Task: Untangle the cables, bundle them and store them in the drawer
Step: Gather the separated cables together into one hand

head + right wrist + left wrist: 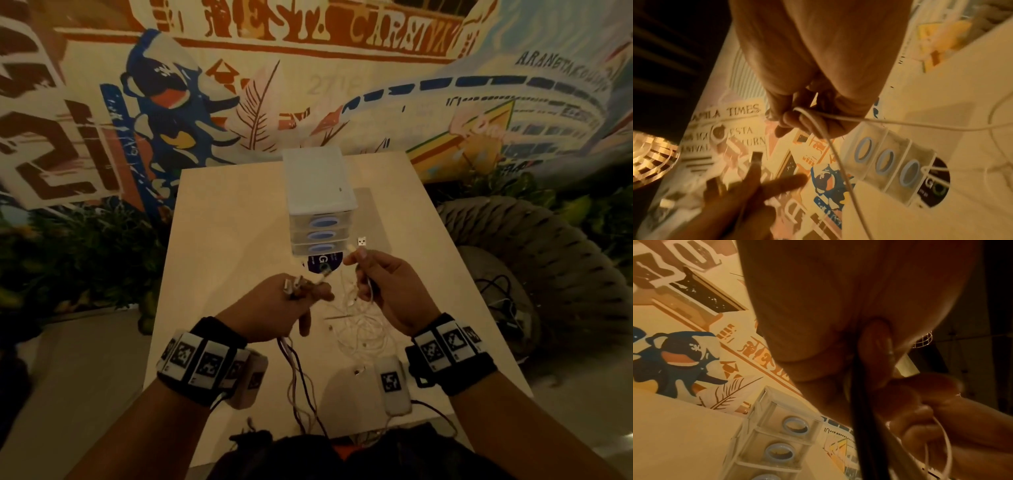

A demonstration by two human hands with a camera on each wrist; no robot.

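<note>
We see our left hand (287, 306) gripping several cable plugs (294, 284), our right hand (386, 287) pinching a thin white cable (840, 160) above the pale wooden table (222, 240).

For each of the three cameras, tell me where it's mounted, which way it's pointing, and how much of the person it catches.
Head: worn on the head, looking forward and down at the table, the drawer unit and a mural; both hands, forearms and wristbands show.
Left wrist: under the left hand, looking along the palm; curled fingers grip the cables.
Right wrist: under the right hand, which pinches a white cable; the left hand shows blurred below.
Shared: all three show the drawer unit's blue ring handles.
</note>
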